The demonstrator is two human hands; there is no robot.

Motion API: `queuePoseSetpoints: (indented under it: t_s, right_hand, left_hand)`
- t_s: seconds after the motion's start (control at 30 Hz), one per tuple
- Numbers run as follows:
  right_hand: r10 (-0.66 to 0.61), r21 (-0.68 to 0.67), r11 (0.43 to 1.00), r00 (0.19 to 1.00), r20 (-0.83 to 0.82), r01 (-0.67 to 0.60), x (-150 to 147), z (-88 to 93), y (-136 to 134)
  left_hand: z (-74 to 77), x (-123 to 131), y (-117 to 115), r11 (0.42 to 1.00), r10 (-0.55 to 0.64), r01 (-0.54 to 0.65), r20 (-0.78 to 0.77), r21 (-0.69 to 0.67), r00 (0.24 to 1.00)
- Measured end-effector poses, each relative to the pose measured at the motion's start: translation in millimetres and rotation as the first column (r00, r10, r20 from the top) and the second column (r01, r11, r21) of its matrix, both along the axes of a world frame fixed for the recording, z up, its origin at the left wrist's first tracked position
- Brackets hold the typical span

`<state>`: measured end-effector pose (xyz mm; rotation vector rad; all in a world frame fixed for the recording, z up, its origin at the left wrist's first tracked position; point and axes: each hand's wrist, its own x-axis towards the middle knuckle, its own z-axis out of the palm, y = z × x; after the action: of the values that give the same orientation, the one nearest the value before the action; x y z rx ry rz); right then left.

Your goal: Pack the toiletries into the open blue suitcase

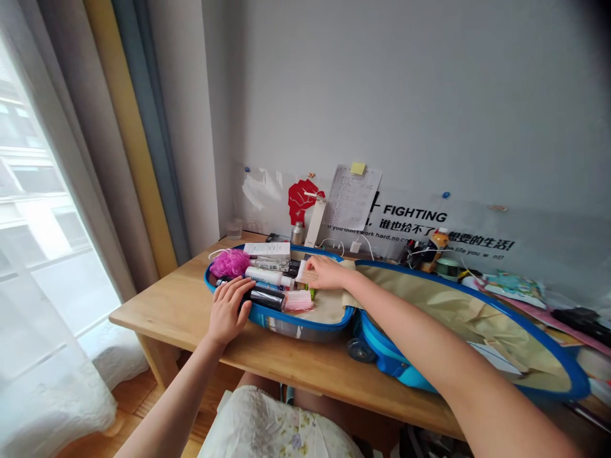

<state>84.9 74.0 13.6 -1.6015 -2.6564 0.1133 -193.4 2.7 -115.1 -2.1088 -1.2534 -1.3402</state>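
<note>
An open blue suitcase (305, 324) lies on the wooden table, its left half packed with toiletries. My right hand (324, 273) reaches over the packed half, fingers closed on a small pack of cotton swabs (309, 276). On the near left rim rests my left hand (231, 308), fingers stretched out and lying by a black bottle (267, 298). Around them are a purple bath puff (229, 263), a white bottle (268, 277), a white box (267, 249) and a pink packet (299, 300). The right half (429, 305) has a beige lining with a white card (496, 357) inside.
Along the wall stand a silver bottle (297, 233), a white lamp (315, 222), an orange bottle (435, 248) and a green-lidded jar (447, 268). Packets and cables crowd the right side of the wooden table (176, 305). A curtain (114, 140) hangs at the left.
</note>
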Motion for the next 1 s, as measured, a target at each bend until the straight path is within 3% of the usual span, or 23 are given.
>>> queuePoseSetpoints:
  t_s: [0.13,0.4,0.57,0.67,0.8,0.9,1.0]
  right_hand:
    - [0.040,-0.060,0.997,0.999,0.000,-0.039,-6,-13.3,11]
    - [0.042,-0.122,0.991,0.996,-0.080,-0.052,-4,-21.3,11]
    - [0.025,-0.070,0.997,0.983,-0.180,-0.038,5,1.9,8]
    - [-0.042,-0.029,0.999,0.974,-0.223,0.036,45,30.8,-2]
    - [-0.265,-0.048,0.964,0.946,-0.186,0.260,131,54.1,-28]
    - [-0.472,-0.074,0.882,0.875,-0.107,0.466,194,47.4,-58]
    - [-0.607,-0.133,0.790,0.794,-0.036,0.598,239,26.9,-91]
  left_hand:
    - [0.1,0,0,1.000,0.002,-0.002,-0.002,-0.002,1.000]
    - [-2.9,-1,2,1.000,0.002,-0.001,0.005,-0.030,1.000]
    - [-1.8,-1,1,1.000,-0.005,0.005,0.001,-0.013,1.000]
    - [-1.6,-1,1,1.000,0.001,-0.001,-0.003,-0.013,1.000]
    - [-2.0,-1,1,1.000,0.002,-0.002,-0.007,0.000,1.000]
    - [-1.8,-1,2,1.000,-0.004,0.004,-0.006,0.008,1.000]
    - [-1.0,-1,2,1.000,-0.003,0.003,-0.009,0.023,1.000]
